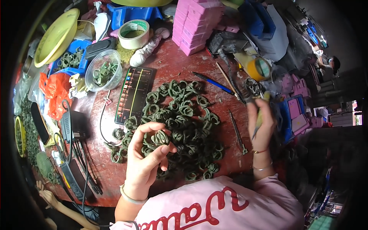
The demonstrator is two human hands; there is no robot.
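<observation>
My left hand (143, 159) holds up a dark green ring (160, 137) with a banded front, pinched between the thumb and fingers. Beneath and beyond it spreads a heap of similar green rings (184, 109) on the red table. Off to the right, my right hand (263, 124) is closed around a slim pointed tool (259, 119) with a yellowish body and a dark tip that points down. The fingers cover part of this tool, and its exact kind is unclear. The tool is apart from the ring.
A phone (134, 94) lies left of the heap. Behind it are a clear tub (89, 78) and a tape roll (123, 40). Pink blocks (193, 28) stand at the back. A blue pen (214, 82) and metal pick (235, 128) lie rightward. Another person's hand (48, 197) shows lower left.
</observation>
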